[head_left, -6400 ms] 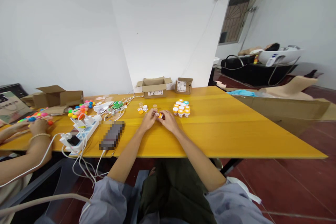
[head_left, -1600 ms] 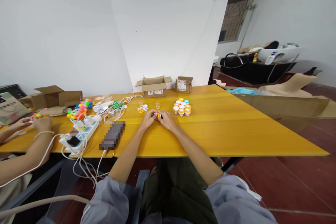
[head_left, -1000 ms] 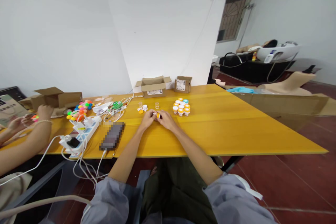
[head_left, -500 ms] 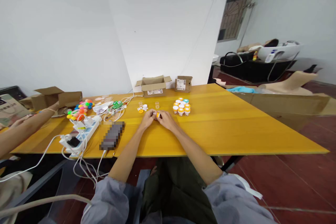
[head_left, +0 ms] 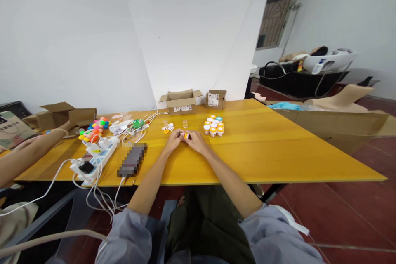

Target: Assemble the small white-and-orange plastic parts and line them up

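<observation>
My left hand (head_left: 173, 140) and my right hand (head_left: 194, 141) meet on the yellow table (head_left: 262, 148), fingers pinched together round a small jar with an orange lid (head_left: 186, 135). Just right of them stands a cluster of several small jars with orange, white and blue lids (head_left: 213, 126). Behind my hands are a clear open jar (head_left: 185, 123) and loose small pieces with an orange lid (head_left: 167, 128).
Two open cardboard boxes (head_left: 181, 101) sit at the table's back edge. A dark phone (head_left: 132, 159), a white power strip (head_left: 94, 156) with cables, and coloured balls (head_left: 94, 127) lie left. Another person's arm (head_left: 29, 152) reaches towards a box (head_left: 63, 116) at far left.
My hands have stayed together on the small jar. The other person's hands moved from the table near the power strip up and back towards the cardboard box at far left.
</observation>
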`<state>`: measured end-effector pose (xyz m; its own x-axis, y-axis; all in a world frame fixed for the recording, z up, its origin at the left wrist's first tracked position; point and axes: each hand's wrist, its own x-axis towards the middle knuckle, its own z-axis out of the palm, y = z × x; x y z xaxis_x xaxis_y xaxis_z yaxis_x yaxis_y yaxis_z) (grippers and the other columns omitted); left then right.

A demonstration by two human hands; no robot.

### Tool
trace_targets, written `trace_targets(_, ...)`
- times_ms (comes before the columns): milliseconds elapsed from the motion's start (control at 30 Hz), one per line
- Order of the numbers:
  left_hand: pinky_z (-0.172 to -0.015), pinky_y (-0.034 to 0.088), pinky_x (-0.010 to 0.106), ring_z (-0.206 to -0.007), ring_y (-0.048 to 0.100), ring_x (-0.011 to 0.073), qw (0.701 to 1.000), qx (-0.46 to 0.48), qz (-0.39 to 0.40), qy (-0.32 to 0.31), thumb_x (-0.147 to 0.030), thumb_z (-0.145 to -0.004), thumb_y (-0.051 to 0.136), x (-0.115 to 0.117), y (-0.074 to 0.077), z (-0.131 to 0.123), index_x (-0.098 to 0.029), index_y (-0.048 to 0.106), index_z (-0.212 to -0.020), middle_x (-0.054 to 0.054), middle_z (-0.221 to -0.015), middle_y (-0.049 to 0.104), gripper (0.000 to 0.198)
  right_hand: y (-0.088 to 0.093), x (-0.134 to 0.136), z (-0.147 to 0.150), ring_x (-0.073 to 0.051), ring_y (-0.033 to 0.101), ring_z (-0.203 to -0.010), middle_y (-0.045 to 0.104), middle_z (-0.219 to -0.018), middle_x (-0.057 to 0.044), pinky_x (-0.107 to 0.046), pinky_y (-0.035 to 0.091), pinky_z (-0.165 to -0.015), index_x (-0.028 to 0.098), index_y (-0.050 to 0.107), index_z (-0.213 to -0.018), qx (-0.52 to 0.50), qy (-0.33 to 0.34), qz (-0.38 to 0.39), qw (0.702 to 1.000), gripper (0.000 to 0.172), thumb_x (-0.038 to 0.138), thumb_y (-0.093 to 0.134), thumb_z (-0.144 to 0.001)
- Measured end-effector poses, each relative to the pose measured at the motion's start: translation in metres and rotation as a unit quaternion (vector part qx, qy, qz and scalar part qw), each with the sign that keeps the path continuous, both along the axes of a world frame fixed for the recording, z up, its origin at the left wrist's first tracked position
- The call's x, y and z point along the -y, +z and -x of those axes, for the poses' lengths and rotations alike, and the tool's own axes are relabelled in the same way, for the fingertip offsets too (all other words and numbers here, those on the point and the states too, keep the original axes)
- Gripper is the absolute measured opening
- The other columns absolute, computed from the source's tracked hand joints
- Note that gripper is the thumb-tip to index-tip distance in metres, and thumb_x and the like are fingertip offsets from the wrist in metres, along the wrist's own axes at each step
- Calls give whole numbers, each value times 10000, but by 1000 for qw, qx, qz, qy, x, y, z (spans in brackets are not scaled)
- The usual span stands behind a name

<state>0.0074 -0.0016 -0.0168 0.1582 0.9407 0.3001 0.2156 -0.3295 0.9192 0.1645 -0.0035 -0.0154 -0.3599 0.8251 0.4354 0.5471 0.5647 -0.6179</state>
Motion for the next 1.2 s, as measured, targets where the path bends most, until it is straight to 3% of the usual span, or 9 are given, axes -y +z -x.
trace_targets(133, -712, 540, 275, -734, 654, 157, 1000, 10, 13, -3, -276, -789, 702, 0, 0, 0, -172, 666, -835, -2, -753, 671, 119, -3, -3, -1, -229, 682, -909, 771, -992, -52, -301, 502, -826, 222, 745, -981, -18, 18, 8, 1000, 162, 200, 672, -837)
trace_targets(333, -714, 547, 271, -761, 668, 161, 1000, 10, -4, 7, -242, -780, 691, 0, -1, 0, -172, 669, -832, 6, -776, 691, 90, 0, 0, -1, -215, 679, -941, 766, -1039, -68, -284, 487, -849, 218, 732, -1005, -12, 3, -8, 1000, 211, 148, 663, -819)
trace_targets(533, -678, 546, 268, -708, 656, 157, 1000, 7, -3, 5, -250, -755, 708, -2, 0, 0, -177, 676, -800, -4, -729, 684, 92, 5, 3, -2, -201, 674, -846, 774, -958, -45, -265, 484, -757, 221, 736, -957, -18, 26, -2, 1000, 176, 145, 648, -825)
trace_targets(733, -710, 545, 268, -759, 665, 161, 1000, 17, 0, 9, -212, -761, 694, -1, 0, 0, -175, 678, -813, 9, -772, 694, 66, 2, 1, -1, -210, 678, -894, 774, -1003, -56, -270, 481, -797, 230, 734, -982, -17, 1, -10, 1000, 208, 139, 647, -816)
trace_targets(967, -706, 548, 279, -706, 660, 157, 1000, 14, 8, 1, -232, -758, 712, -1, 1, 0, -171, 679, -800, -1, -733, 679, 82, 1, 0, -2, -207, 668, -857, 774, -959, -32, -269, 482, -772, 225, 737, -967, -14, 27, 8, 1000, 159, 194, 646, -842)
trace_targets(1200, -710, 551, 273, -733, 662, 156, 1000, 15, -5, 16, -230, -738, 711, 1, 3, -1, -174, 683, -797, 4, -757, 699, 87, 2, 2, 0, -220, 676, -954, 765, -1050, -57, -277, 486, -835, 252, 741, -1014, -14, -2, 3, 1000, 224, 168, 655, -826)
